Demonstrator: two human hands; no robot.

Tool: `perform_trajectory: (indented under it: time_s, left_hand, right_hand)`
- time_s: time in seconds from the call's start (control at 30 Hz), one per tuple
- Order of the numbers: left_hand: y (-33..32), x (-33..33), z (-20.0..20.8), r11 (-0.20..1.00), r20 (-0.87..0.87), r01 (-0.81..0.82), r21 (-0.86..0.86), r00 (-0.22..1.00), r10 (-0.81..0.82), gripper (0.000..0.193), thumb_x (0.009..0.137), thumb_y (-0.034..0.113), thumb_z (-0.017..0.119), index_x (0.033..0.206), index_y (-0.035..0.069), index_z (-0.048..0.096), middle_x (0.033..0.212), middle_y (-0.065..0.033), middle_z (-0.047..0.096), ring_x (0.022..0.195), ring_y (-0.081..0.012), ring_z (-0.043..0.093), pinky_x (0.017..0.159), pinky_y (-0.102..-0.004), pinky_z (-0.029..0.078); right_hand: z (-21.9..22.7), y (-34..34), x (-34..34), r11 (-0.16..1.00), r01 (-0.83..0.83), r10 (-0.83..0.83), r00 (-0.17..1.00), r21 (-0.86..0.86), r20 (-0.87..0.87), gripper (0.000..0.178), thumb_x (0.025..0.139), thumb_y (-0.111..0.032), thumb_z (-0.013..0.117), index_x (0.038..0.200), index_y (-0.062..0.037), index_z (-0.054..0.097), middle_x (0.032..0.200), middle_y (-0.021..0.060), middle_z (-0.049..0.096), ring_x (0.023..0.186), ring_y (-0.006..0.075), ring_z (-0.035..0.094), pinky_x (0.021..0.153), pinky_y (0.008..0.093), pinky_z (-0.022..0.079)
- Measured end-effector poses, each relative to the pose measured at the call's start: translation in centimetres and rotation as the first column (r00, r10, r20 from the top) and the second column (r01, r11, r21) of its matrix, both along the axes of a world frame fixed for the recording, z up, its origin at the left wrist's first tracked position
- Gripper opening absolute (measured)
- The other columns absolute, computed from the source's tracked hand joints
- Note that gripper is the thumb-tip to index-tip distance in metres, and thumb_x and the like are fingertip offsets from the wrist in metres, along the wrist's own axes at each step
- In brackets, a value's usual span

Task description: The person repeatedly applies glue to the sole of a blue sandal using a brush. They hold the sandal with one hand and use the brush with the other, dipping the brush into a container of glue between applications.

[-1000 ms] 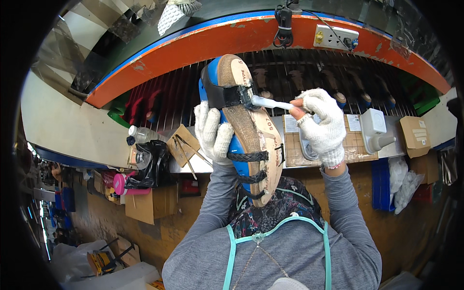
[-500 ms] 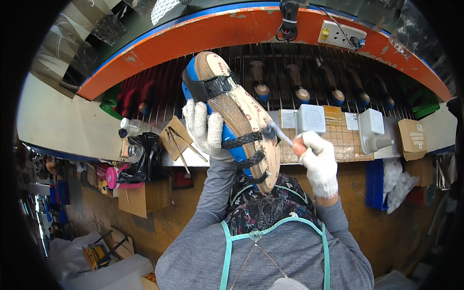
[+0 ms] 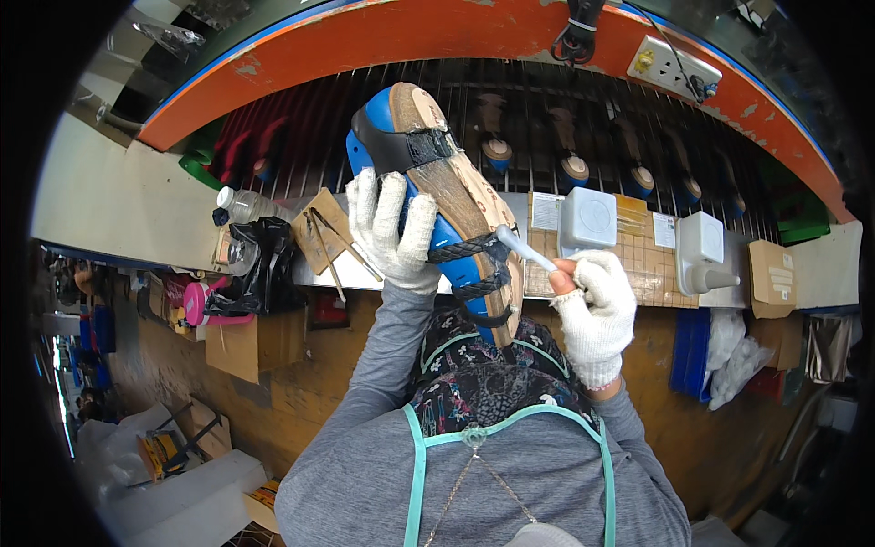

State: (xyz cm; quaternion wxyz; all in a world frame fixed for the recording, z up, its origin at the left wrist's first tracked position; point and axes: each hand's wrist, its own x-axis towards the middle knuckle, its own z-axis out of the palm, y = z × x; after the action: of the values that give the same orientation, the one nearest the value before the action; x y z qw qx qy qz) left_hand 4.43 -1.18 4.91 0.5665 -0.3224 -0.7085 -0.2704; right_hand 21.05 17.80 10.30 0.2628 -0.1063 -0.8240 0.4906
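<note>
A blue shoe last (image 3: 453, 273) is raised before my chest, sole side toward me, with a tan insole (image 3: 469, 205) on it. Black braided straps (image 3: 469, 246) wrap over the insole's edge, and a wider black strap (image 3: 419, 148) crosses near the heel. My left hand (image 3: 394, 232), in a white knit glove, grips the last from its left side. In my right hand (image 3: 594, 314), gloved with bare fingertips showing, a slim whitish brush (image 3: 529, 249) is pinched by thumb and fingers. The brush's tip touches the insole's right edge, near the upper braided strap.
Behind, several lasts (image 3: 570, 164) rest on a dark rod rack beneath an orange beam (image 3: 365, 50). On the bench stand two white containers (image 3: 588, 219), one with a spout. Left are thin sticks (image 3: 326, 242) on cardboard, a black bag (image 3: 264, 273) and a clear bottle (image 3: 246, 205).
The view has shifted slightly. The brush has moved along the insole's right edge to beside the upper braided strap. Both hands keep their holds.
</note>
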Motion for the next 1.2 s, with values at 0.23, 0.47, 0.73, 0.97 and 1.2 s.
perform_trajectory:
  time_s: [0.23,0.47,0.73,0.97,1.2]
  left_hand:
    - [-0.7,-0.6,0.4,1.000,-0.023,-0.015,-0.012,1.000,0.015,0.046,0.083,0.029,0.075,0.125,0.019,0.059,0.137,-0.0132,0.056,0.131,-0.0404,0.051,0.104,-0.0629,0.040]
    - [-0.8,-0.4,0.1,0.999,0.083,-0.030,0.019,0.996,0.029,0.053,0.081,0.031,0.077,0.129,0.016,0.059,0.136,-0.0139,0.059,0.128,-0.0400,0.054,0.105,-0.0592,0.040]
    - [0.3,-0.5,-1.4,0.995,0.222,-0.060,0.077,0.974,0.041,0.051,0.075,0.027,0.079,0.124,0.016,0.067,0.129,-0.0121,0.066,0.123,-0.0377,0.059,0.107,-0.0565,0.040]
    - [0.0,-0.1,-2.1,0.994,0.276,-0.088,0.063,0.959,0.068,0.054,0.072,0.026,0.080,0.124,0.017,0.069,0.127,-0.0121,0.067,0.119,-0.0394,0.060,0.104,-0.0571,0.042]
    - [0.1,0.6,-2.3,0.994,0.289,-0.107,0.039,0.953,0.091,0.056,0.072,0.021,0.080,0.127,0.017,0.067,0.128,-0.0101,0.066,0.122,-0.0389,0.058,0.105,-0.0564,0.040]
  right_hand:
    - [0.4,1.1,-1.8,0.991,-0.023,0.035,0.995,0.131,-0.091,0.014,0.077,-0.007,0.081,0.089,-0.0032,0.075,0.095,0.0091,0.067,0.089,0.0230,0.059,0.080,0.0328,0.047]
    - [-1.0,1.2,-1.1,0.945,-0.263,0.250,0.964,-0.197,-0.089,0.010,0.084,-0.005,0.073,0.091,0.0019,0.072,0.091,0.0051,0.063,0.078,0.0123,0.058,0.067,0.0252,0.046]
    - [-2.2,0.1,-2.1,0.853,-0.088,0.187,0.972,-0.514,0.145,0.011,0.090,-0.007,0.068,0.093,0.0032,0.069,0.086,0.0020,0.061,0.067,0.0072,0.053,0.060,0.0240,0.043]
    - [-0.9,0.1,2.0,0.908,-0.095,0.192,0.960,-0.409,0.202,0.013,0.090,-0.009,0.071,0.095,0.0033,0.070,0.085,0.0026,0.060,0.069,0.0077,0.053,0.063,0.0245,0.043]
    - [-1.5,-0.7,0.9,0.952,-0.069,0.096,0.992,-0.299,0.078,0.012,0.088,-0.007,0.072,0.091,0.0044,0.070,0.084,0.0034,0.058,0.069,0.0093,0.051,0.061,0.0252,0.042]
